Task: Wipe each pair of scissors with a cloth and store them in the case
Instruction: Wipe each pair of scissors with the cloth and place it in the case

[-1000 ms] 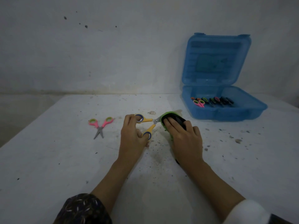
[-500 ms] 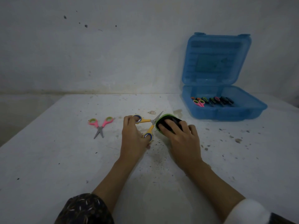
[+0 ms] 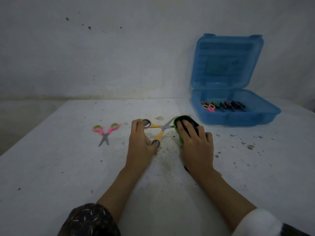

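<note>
My left hand (image 3: pixel 139 142) grips the yellow scissors (image 3: pixel 157 129) by their two blue-lined handle loops, with the blades spread apart on the table. My right hand (image 3: pixel 196 143) presses a green and black cloth (image 3: pixel 181 124) over one blade; the other blade sticks out past the cloth's top edge. A pink scissors (image 3: pixel 106 132) with green-lined loops lies on the table to the left, blades slightly apart. The blue case (image 3: pixel 238 119) stands with its lid up at the back right, and several scissors (image 3: pixel 223 105) lie in a row inside.
The white table (image 3: pixel 68 167) runs up to a white wall at the back and drops off at the left edge. Dark crumbs and small bits of debris (image 3: pixel 250 147) are scattered around my hands and to the right.
My right hand has slid the cloth back and forth along the scissors blade, first left, now right and away. My left hand has spread the handles wider. The pink scissors and case are unmoved.
</note>
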